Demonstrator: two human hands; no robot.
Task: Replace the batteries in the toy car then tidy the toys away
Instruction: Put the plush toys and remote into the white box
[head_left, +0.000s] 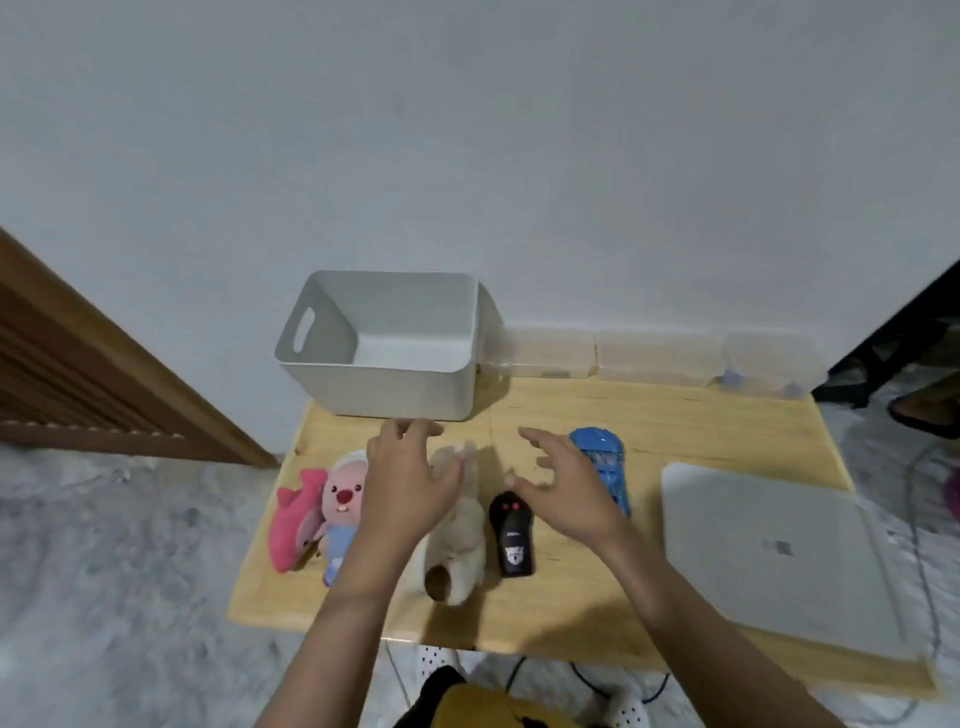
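Presently both my hands hover over the row of toys near the table's left half: left hand spread above the cream plush, right hand spread above the black remote, neither holding anything. The blue toy car lies just beyond my right hand; the grey bin stands at the far left corner. Risk, as I judge it: my left forearm could sweep the pink beaver plush and pink fish plush off the left edge.

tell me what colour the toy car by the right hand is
Blue, seen in the head view: the toy car lies partly hidden behind the right hand.
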